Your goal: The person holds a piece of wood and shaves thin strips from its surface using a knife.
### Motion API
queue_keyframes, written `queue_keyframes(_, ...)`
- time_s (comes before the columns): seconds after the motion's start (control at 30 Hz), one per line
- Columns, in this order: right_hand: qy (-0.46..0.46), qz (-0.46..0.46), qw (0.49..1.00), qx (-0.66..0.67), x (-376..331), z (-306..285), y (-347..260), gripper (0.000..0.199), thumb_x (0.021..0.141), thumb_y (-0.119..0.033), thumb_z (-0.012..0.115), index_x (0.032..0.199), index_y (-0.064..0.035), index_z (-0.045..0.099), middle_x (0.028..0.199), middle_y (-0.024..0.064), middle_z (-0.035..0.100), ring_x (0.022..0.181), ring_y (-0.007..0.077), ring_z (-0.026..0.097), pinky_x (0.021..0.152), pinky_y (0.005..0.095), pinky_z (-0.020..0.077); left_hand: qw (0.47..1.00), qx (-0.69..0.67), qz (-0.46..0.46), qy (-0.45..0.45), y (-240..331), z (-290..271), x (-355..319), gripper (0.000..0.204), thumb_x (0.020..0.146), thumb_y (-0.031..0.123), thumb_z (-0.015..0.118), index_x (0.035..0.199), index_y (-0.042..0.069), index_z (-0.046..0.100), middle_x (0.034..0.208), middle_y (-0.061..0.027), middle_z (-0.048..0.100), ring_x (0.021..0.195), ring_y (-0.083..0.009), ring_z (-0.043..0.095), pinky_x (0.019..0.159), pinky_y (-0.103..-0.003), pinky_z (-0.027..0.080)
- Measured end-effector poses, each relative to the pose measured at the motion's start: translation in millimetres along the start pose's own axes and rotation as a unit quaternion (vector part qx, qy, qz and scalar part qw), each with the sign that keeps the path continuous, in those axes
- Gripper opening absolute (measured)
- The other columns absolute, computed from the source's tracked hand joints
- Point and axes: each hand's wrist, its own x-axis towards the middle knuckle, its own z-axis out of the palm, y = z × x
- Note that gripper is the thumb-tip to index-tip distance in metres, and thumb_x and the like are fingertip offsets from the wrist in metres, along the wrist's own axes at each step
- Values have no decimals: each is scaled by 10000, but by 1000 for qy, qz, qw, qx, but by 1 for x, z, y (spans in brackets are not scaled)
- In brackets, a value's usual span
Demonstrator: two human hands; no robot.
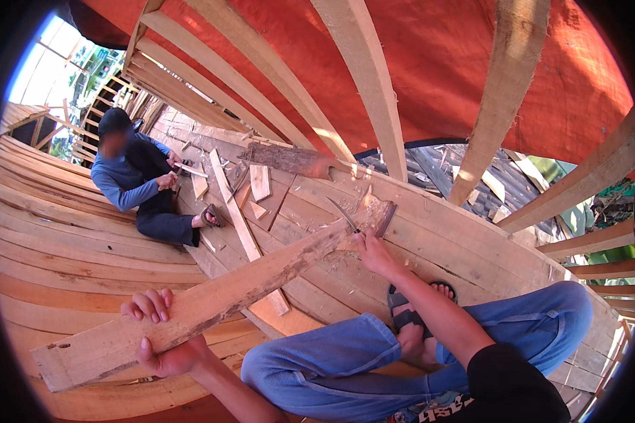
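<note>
My left hand (179, 357) grips a long wooden plank (236, 295) near its near-left end, with fingers over the far edge and the thumb at the near edge. The plank slants up to the right, and its lower edge is rough and dark. Closed round the handle of a curved knife (341, 213), my right hand (374, 254) is beside the plank's far end. The blade points up and left, over that end. Just beyond lies a wood block (375, 211) with chips around it.
A person (130, 176) sits at the far left, holding a blade and a piece of wood. Offcuts (259, 182), a narrow board (234, 208) and a bark-covered slab (289, 159) lie on the plank floor (444, 233). Upright ribs (370, 84) stand before a red tarp (437, 63).
</note>
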Motion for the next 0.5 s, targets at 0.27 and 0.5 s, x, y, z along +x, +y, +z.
queue_keyframes(0.27, 62, 39, 997, -23, 20, 4, 41, 475, 1022, -382, 354, 1052, 67, 506, 964, 364, 608, 945, 501, 600, 831, 564, 445, 999, 25, 8, 28, -7, 9, 2, 396, 686, 246, 615, 951, 89, 368, 784, -36, 350, 718, -144, 379, 752, -314, 337)
queue_keyframes(0.5, 35, -34, 999, -15, 12, 4, 34, 541, 1018, -397, 353, 1065, 107, 543, 924, 356, 619, 910, 508, 608, 812, 552, 467, 998, 38, 15, 41, 3, 8, -2, 399, 684, 251, 615, 953, 91, 367, 784, -38, 348, 716, -144, 378, 749, -316, 338)
